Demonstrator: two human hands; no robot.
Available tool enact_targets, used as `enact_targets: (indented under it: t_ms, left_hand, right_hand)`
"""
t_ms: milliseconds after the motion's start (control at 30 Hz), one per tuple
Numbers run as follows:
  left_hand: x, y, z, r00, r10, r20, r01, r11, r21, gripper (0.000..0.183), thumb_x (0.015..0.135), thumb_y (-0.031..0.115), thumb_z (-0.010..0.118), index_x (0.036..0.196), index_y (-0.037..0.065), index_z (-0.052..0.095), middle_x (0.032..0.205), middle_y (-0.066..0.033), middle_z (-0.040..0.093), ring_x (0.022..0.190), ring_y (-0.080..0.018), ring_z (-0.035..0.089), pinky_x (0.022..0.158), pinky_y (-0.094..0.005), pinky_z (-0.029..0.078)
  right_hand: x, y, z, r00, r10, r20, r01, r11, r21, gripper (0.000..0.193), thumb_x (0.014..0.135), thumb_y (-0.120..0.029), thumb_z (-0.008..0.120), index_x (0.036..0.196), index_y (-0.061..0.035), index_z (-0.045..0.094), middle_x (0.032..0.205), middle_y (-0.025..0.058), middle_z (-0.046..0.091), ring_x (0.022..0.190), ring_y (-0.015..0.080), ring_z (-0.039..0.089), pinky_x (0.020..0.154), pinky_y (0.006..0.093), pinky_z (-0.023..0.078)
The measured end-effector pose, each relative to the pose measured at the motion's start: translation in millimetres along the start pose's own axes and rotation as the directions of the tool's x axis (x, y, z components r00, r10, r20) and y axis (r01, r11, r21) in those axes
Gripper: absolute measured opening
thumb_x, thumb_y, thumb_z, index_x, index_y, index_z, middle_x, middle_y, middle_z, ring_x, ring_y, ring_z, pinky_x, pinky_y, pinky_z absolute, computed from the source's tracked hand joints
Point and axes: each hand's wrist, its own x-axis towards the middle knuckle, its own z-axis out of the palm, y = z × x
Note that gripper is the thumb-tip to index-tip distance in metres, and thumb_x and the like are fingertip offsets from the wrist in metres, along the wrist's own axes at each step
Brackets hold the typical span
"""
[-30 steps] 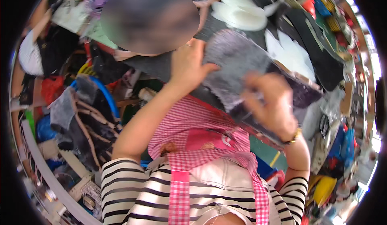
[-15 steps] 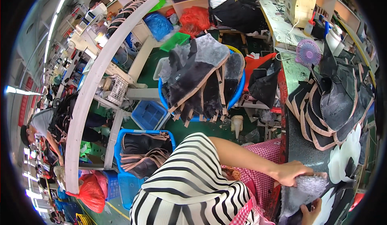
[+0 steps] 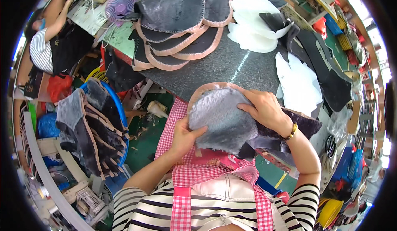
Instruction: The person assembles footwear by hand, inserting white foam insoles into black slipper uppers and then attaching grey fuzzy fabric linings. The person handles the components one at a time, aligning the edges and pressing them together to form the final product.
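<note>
Here, just below the centre of the frame, a grey furry piece (image 3: pixel 223 117) with a tan edge lies between two hands. The left hand (image 3: pixel 182 138) pinches its left edge, thumb on the fur; the right hand (image 3: pixel 266 109) grips its upper-right edge, thumb also on top. Dark tan-edged pieces (image 3: pixel 173 11) are stacked at upper centre, beside white scalloped sheets (image 3: pixel 253 20) and a purple fan (image 3: pixel 120 7).
</note>
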Motion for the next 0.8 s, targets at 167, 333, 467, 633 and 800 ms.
enact_targets:
  t_ms: [167, 333, 467, 633, 800]
  left_hand:
    - [16.6, 32.4, -25.6, 0.957, -0.125, 0.262, 0.043, 0.954, 0.296, 0.029, 0.084, 0.007, 0.071, 0.111, -0.002, 0.064, 0.102, -0.0085, 0.070, 0.086, -0.0138, 0.065, 0.075, -0.0294, 0.054]
    - [22.2, 53.9, -13.2, 0.939, 0.274, 0.207, -0.343, 0.771, 0.536, 0.025, 0.081, 0.006, 0.069, 0.102, -0.008, 0.067, 0.083, -0.0101, 0.072, 0.076, -0.0117, 0.065, 0.070, -0.0278, 0.052]
    - [22.9, 69.8, -22.9, 0.902, 0.059, 0.428, -0.283, 0.829, 0.482, 0.030, 0.076, 0.001, 0.073, 0.106, 0.000, 0.069, 0.096, -0.0138, 0.072, 0.088, -0.0176, 0.069, 0.079, -0.0300, 0.054]
    - [118.5, 134.4, 43.4, 0.650, -0.442, 0.618, -0.337, 0.561, 0.756, 0.048, 0.067, 0.027, 0.083, 0.102, -0.002, 0.068, 0.086, -0.0109, 0.071, 0.074, -0.0157, 0.066, 0.068, -0.0295, 0.052]
    - [130.0, 95.6, 69.5, 0.665, -0.239, 0.708, -0.446, 0.633, 0.633, 0.022, 0.071, 0.011, 0.079, 0.081, -0.001, 0.065, 0.065, -0.0025, 0.062, 0.057, -0.0054, 0.051, 0.052, -0.0248, 0.038]
  right_hand:
    - [6.4, -0.3, 10.5, 0.999, 0.028, -0.033, -0.029, 0.999, -0.018, 0.044, 0.081, -0.032, 0.070, 0.110, -0.0021, 0.055, 0.081, 0.0168, 0.064, 0.079, 0.0370, 0.064, 0.067, 0.0433, 0.050]
    - [0.5, -4.8, 8.3, 0.985, 0.164, -0.051, -0.168, 0.981, -0.100, 0.049, 0.075, -0.040, 0.075, 0.095, -0.0016, 0.051, 0.071, 0.0157, 0.064, 0.071, 0.0361, 0.066, 0.063, 0.0442, 0.050]
    - [-14.4, 5.0, 14.6, 0.988, 0.121, -0.098, -0.118, 0.993, 0.029, 0.050, 0.074, -0.042, 0.076, 0.092, -0.0027, 0.052, 0.078, 0.0139, 0.064, 0.075, 0.0329, 0.066, 0.063, 0.0407, 0.049]
    - [-17.5, 8.1, 17.2, 0.987, 0.089, -0.133, -0.082, 0.995, 0.054, 0.044, 0.075, -0.039, 0.075, 0.092, -0.0034, 0.053, 0.077, 0.0129, 0.063, 0.072, 0.0323, 0.063, 0.063, 0.0403, 0.049]
    - [-44.6, 0.8, 7.0, 0.959, 0.103, -0.265, -0.126, 0.990, -0.068, 0.037, 0.075, -0.034, 0.074, 0.088, -0.0034, 0.057, 0.074, 0.0124, 0.062, 0.071, 0.0313, 0.063, 0.064, 0.0403, 0.049]
